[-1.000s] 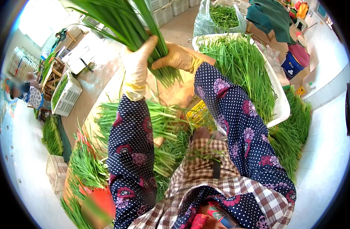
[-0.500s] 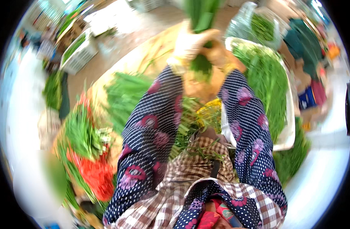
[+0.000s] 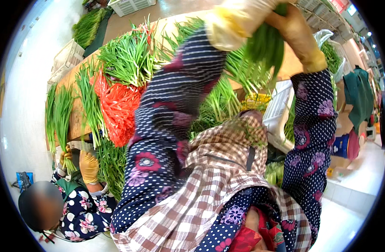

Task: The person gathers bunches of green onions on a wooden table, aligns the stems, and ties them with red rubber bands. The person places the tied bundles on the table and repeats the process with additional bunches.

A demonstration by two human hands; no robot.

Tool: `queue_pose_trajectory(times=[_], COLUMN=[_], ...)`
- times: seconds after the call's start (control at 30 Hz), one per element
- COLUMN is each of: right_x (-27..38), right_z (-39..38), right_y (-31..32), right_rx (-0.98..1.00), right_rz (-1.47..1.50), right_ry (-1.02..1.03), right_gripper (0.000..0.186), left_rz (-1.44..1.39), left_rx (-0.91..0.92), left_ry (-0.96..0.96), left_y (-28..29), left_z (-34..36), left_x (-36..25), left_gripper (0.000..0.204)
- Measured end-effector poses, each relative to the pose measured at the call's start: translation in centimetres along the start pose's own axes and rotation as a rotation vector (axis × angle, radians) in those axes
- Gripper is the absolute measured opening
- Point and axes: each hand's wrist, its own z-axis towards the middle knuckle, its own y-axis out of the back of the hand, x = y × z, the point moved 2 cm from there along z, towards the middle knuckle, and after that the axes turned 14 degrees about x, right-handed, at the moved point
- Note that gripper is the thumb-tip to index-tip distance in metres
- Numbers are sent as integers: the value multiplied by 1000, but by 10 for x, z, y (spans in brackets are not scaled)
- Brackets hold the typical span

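Head view: your left hand (image 3: 236,19) and right hand (image 3: 299,35) both clutch one chive bunch (image 3: 264,44); loose chives (image 3: 129,59) cover the table (image 3: 77,117), plenty unbundled.

1. The bunch of green chives (image 3: 266,44), gripped in both gloved hands throughout, now sits at the top edge of the view, higher than a second ago.
2. The left hand (image 3: 236,19) has risen with it and blurs with motion; the right hand (image 3: 299,35) clasps the bunch from the other side.
3. The view has swung left: the wooden table (image 3: 77,115) now shows its left end, with a red bundle of ties (image 3: 116,109).
4. A co-worker's gloved hand (image 3: 88,166) has come into view at the table's near left corner.
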Motion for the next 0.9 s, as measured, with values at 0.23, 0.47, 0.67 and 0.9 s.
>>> queue_pose_trajectory(times=[0.23, 0.47, 0.67, 0.9], right_x=[39, -76, -105, -117], right_z=[40, 39, 52, 101], right_y=[-109, -186, -265, -304], right_rx=[322, 307, 62, -70], right_rz=[83, 167, -151, -348], right_ry=[323, -138, -149, -323], right_gripper=[41, 26, 22, 26], left_rz=[1171, 341, 251, 144], left_rx=[-7, -532, -648, -633], left_ry=[-148, 59, 93, 42], left_y=[55, 57, 67, 83], left_z=[-129, -241, -271, -265], left_x=[-62, -86, -75, -60], left_gripper=[36, 54, 56, 54])
